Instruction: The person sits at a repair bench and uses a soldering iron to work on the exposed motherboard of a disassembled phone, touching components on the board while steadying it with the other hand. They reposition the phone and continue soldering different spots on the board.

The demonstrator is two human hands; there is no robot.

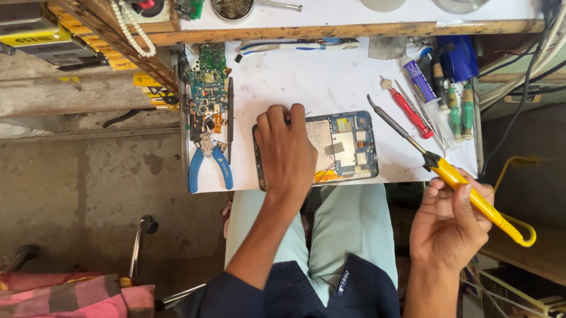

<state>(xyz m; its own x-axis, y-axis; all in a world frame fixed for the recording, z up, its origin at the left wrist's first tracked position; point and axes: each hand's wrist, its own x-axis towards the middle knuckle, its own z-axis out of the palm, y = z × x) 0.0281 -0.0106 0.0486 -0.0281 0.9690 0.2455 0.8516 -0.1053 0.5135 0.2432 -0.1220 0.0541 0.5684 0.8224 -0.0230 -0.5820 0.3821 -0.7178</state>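
Risk of a slip: iron (452, 173) tip hovering just right of the opened tablet (330, 147), close enough to scorch the board or a cable if swung in carelessly. Tablet lying flat at the near edge of the white bench (320, 78), pliers (210, 161) to its left. Left hand (286, 154) palm-down, fingers curled, pressing the tablet's left half. Right hand (447, 224) raised off the bench, closed round the yellow handle, tip angled far-left.

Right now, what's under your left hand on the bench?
The left hand presses on the opened tablet, which lies on the white benchtop. Circuit boards show at its right; the left part is covered by the hand.
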